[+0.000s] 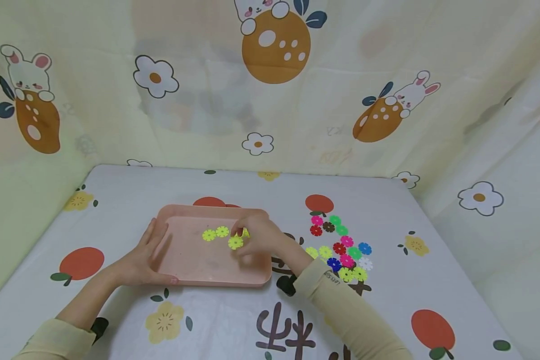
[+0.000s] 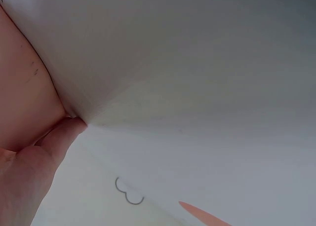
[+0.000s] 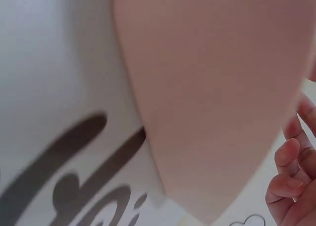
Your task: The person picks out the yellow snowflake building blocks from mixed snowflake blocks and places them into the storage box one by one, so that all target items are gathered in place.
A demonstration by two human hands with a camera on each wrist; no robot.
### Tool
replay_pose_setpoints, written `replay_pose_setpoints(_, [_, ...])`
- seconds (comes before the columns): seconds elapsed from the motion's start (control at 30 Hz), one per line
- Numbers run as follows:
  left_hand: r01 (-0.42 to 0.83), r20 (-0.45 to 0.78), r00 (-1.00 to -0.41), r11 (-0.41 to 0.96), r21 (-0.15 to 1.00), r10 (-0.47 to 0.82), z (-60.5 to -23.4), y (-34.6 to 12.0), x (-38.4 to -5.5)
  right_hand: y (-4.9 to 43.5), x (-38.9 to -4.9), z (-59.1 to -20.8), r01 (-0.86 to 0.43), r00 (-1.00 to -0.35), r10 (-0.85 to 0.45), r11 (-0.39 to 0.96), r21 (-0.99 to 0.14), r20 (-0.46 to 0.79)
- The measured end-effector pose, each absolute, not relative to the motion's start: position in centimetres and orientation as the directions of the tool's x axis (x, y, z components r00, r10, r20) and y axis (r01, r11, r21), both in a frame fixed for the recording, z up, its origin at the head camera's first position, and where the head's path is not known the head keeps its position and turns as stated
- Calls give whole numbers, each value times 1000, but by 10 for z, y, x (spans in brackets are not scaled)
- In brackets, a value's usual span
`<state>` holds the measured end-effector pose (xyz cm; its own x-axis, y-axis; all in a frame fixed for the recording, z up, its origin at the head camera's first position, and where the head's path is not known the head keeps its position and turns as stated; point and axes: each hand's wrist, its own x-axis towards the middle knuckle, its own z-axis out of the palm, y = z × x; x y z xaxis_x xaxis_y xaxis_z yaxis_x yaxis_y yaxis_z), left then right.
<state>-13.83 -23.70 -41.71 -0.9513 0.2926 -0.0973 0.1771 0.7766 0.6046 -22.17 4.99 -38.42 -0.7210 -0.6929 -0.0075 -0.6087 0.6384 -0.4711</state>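
A pink rectangular tray [image 1: 193,267] lies on the table. My left hand [image 1: 137,260] steadies its left end, fingers spread along the side and thumb at the front edge. The thumb [image 2: 54,142] presses the tray's rim in the left wrist view. My right hand [image 1: 263,237] is over the tray's right half, its fingers curled at a yellow flower-shaped disc [image 1: 235,243]. Another yellow disc is partly hidden by those fingers. Two yellow discs [image 1: 216,233] lie to their left. In the right wrist view the curled fingers [image 3: 286,186] show behind the tray wall, without a disc visible.
Several loose flower-shaped discs [image 1: 346,241] in pink, red, green, blue, white, brown and yellow lie right of the tray, beside the right forearm. A printed cloth covers the table [image 1: 225,325]. A patterned curtain [image 1: 198,130] hangs behind and at the sides.
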Motion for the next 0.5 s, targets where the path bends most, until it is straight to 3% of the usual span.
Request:
replay_pose_setpoints(0.27, [174,-97,-952,775,608,289,-417,-237,-138,34,-215,-384,-637,-700,-714,638,-433,-22])
replay_pose_setpoints(0.5, [175,-96,-952,777,605,289,-418,-236,-139,22,-211,-384,-618,-719,-693,669,-412,-46])
